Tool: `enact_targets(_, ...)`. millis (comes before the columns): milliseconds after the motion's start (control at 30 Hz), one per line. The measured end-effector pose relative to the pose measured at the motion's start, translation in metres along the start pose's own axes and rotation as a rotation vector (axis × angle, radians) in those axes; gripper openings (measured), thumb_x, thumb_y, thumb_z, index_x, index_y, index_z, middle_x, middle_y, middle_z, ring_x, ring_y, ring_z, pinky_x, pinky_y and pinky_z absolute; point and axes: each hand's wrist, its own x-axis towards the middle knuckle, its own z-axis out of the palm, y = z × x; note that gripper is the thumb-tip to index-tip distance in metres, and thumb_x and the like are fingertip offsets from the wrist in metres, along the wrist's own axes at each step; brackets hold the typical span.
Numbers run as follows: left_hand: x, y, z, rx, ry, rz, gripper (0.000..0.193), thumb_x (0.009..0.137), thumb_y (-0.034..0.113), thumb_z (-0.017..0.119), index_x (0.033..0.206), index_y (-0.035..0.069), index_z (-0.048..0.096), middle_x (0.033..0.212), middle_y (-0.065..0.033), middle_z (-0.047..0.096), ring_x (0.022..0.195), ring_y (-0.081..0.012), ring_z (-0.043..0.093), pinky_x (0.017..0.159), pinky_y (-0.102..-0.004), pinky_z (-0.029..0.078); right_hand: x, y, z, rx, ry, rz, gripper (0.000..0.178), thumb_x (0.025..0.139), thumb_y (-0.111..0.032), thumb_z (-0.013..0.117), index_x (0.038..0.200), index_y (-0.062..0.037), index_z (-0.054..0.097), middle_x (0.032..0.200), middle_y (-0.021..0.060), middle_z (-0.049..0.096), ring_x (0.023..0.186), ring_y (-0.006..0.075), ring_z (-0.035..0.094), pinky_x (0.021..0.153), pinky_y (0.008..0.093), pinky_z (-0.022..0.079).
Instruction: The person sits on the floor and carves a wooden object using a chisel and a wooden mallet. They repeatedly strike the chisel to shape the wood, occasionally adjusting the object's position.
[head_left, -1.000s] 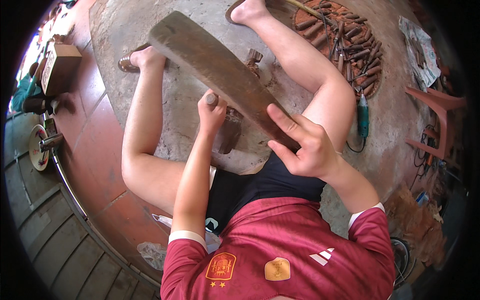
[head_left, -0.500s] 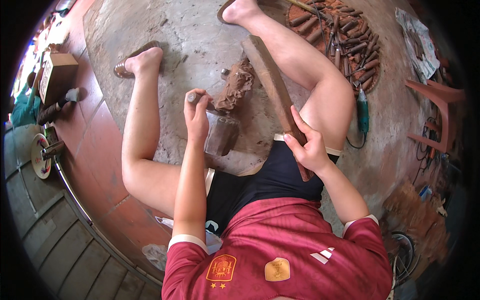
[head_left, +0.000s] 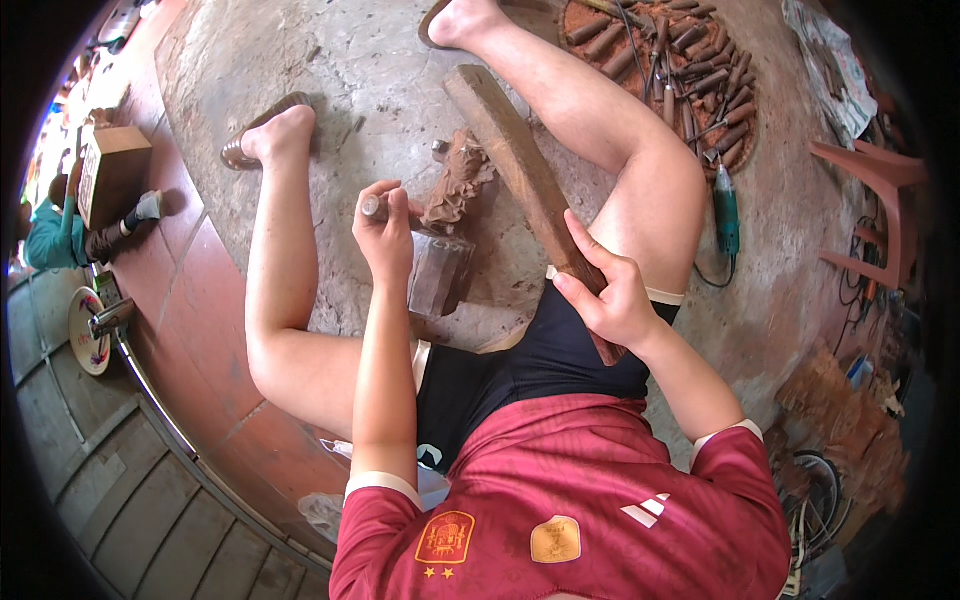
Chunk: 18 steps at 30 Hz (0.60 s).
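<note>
My left hand (head_left: 384,245) is closed round the handle of a chisel (head_left: 375,208), its round butt end showing above the fist. The chisel's blade is hidden by the hand and the work. Just right of that hand is a brown wood carving (head_left: 458,185) with a rough, folded surface, against a dark faceted wooden block (head_left: 440,275) on the floor. In my right hand (head_left: 618,300) is a long, thick wooden bar (head_left: 525,175), gripped near its lower end. It slants up to the left, its far end above the carving in the picture.
Many chisels (head_left: 700,90) lie in a round heap beyond my right leg. Near them is a green power tool (head_left: 727,215) with a cord. A reddish plastic stool (head_left: 880,205) lies at the right. At far left, a person in teal (head_left: 55,235) is beside a wooden box (head_left: 115,165).
The far end of the wooden bar has swung left, nearer the carving and my left hand. My left hand keeps its grip on the chisel. The whole view has shifted slightly.
</note>
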Motion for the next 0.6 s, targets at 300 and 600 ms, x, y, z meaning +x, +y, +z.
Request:
enact_targets(300, 0.004, -0.001, -0.002, -0.100, -0.132, -0.115, 0.007, 0.099, 0.010, 0.050, 0.096, 0.006, 0.046, 0.076, -0.0028, 0.047, 0.069, -0.0125, 0.044, 0.067, -0.0280, 0.041, 0.002, -0.003, 0.003, 0.034, 0.077, -0.014, 0.063, 0.087, -0.007, 0.066, 0.142, 0.0025, 0.039, 0.107, 0.0192, 0.068, 0.096, 0.0107, 0.062, 0.086, 0.0240, 0.047)
enact_targets(600, 0.013, -0.009, -0.001, -0.128, -0.101, -0.177, 0.009, 0.097, 0.007, 0.052, 0.094, 0.008, 0.044, 0.078, -0.0035, 0.048, 0.071, -0.0128, 0.046, 0.068, -0.0285, 0.041, 0.004, -0.005, 0.002, -0.029, 0.038, -0.126, 0.065, 0.085, -0.004, 0.065, 0.143, 0.0013, 0.037, 0.105, 0.0149, 0.068, 0.091, 0.0127, 0.063, 0.084, 0.0250, 0.048)
